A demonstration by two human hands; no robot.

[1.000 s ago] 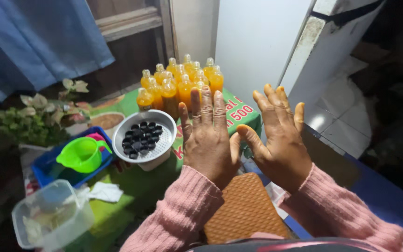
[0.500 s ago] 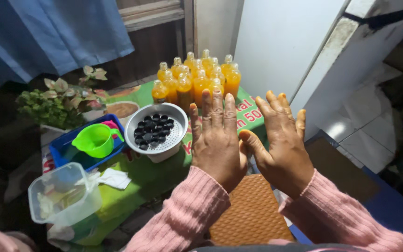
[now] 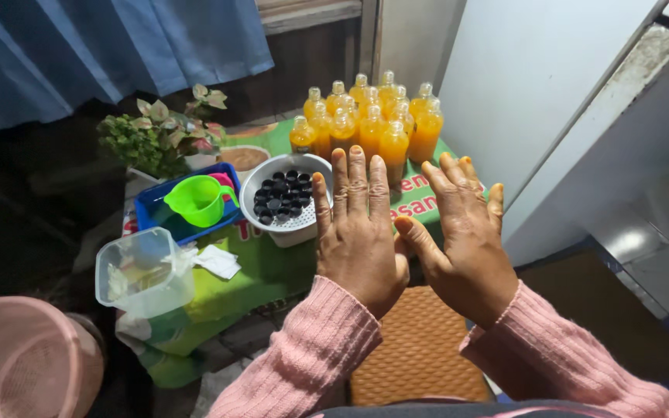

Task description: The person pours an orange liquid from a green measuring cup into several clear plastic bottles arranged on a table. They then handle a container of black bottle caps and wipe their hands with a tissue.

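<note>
- My left hand [image 3: 361,236] and right hand [image 3: 462,244] hover flat, backs up, fingers spread, holding nothing, above an orange woven mat [image 3: 416,352].
- Just beyond the left fingertips: white colander [image 3: 303,224] of black caps [image 3: 282,197].
- Farther back: orange bottles [image 3: 373,116], uncapped, clustered on green cloth [image 3: 261,267].

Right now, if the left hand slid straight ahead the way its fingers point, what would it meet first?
Likely the cluster of orange bottles: the left hand is open, palm down, fingers aimed at them. The white colander of black caps lies just beside its little finger and might be brushed. Height above the mat is unclear.
</note>
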